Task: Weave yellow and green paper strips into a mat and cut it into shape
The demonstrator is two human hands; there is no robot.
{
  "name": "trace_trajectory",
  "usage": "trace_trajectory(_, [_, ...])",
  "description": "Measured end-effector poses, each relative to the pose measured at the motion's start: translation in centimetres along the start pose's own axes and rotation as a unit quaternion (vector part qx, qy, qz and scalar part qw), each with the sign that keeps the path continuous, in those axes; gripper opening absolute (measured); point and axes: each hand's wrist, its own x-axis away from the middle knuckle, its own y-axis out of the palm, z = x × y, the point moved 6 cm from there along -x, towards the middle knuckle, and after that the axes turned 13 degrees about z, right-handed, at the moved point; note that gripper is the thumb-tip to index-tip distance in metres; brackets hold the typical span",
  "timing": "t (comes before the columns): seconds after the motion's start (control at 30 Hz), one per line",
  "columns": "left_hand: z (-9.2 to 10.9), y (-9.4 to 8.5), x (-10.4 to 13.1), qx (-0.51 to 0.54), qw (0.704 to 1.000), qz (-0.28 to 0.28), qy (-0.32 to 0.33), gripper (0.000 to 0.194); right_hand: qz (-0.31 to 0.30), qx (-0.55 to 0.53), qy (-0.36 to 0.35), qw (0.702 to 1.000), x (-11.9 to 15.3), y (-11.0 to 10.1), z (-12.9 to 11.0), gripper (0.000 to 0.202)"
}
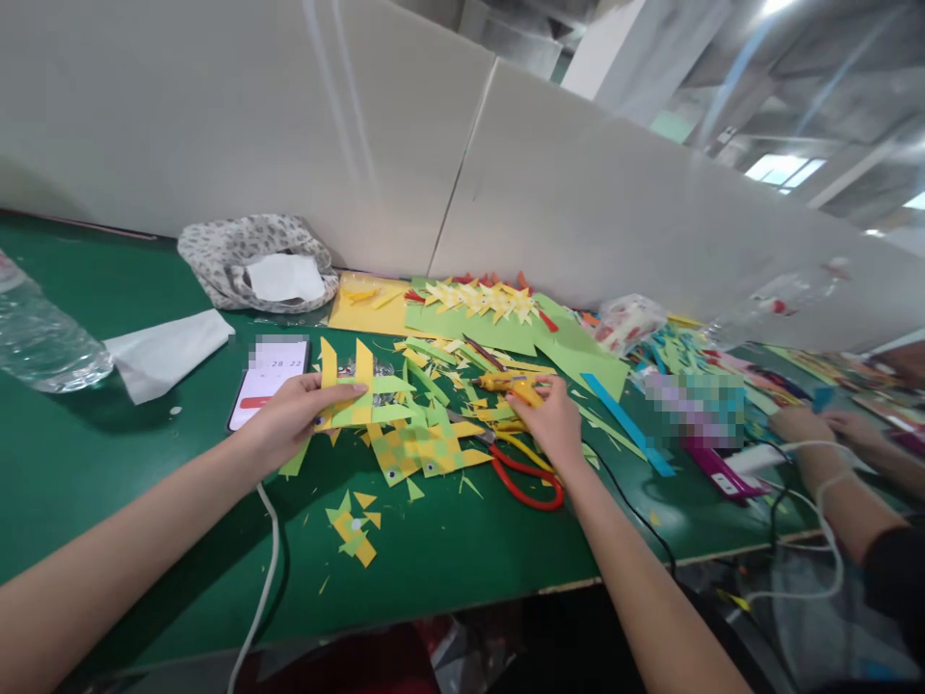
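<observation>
My left hand (289, 421) pinches a woven yellow-and-green paper fish (363, 400) with long strips sticking up from it. A yellow glue gun (521, 387) is gripped in my right hand (556, 424), its nozzle pointing left toward the paper. Other checkered paper fish (409, 451) with small eyes lie on the table between my hands. Beside them, red-handled scissors (531, 482) rest below my right hand. Paper scraps (356, 530) are scattered nearer the table's front edge.
A phone (271, 371) lies by my left hand. Farther left are a white tissue (170, 354) and a plastic bottle (47, 333). At the back sit a spotted cloth pouch (217, 255) and green sheets (498, 323). On the right, a co-worker's hands (802, 429) work near cables.
</observation>
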Motion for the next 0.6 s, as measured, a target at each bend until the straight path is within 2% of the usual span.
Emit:
trace_trajectory(0.07, [0.1, -0.1, -0.1, 0.002, 1.0, 0.002, 0.0, 0.028, 0.024, 0.046, -0.067, 0.996, 0.2, -0.5, -0.9, 0.045])
trace_trajectory(0.13, [0.0, 0.1, 0.0, -0.016, 1.0, 0.005, 0.007, 0.025, 0.054, 0.026, -0.158, 0.986, 1.2, -1.5, -3.1, 0.035])
trace_trajectory(0.17, [-0.1, 0.2, 0.1, -0.026, 1.0, 0.001, 0.01, 0.024, 0.038, -0.013, -0.202, 0.978, 2.0, -1.7, -4.5, 0.03])
trace_trajectory(0.27, [-0.7, 0.8, 0.4, -0.036, 0.999, -0.032, 0.008, 0.023, -0.12, -0.072, -0.288, 0.947, 5.1, -1.2, -7.9, 0.032])
trace_trajectory(0.33, [-1.0, 1.0, 0.4, -0.04, 0.998, -0.048, 0.008, 0.026, -0.164, -0.052, -0.303, 0.937, 6.5, -1.0, -9.1, 0.042])
trace_trajectory(0.4, [-1.2, 0.9, 0.3, -0.051, 0.997, -0.048, 0.016, 0.029, -0.171, -0.034, -0.302, 0.937, 7.1, -0.9, -9.5, 0.048])
trace_trajectory(0.6, [-1.1, 0.9, 0.2, -0.074, 0.995, -0.055, 0.031, 0.032, -0.197, -0.056, -0.243, 0.948, 6.6, -0.4, -8.6, 0.055])
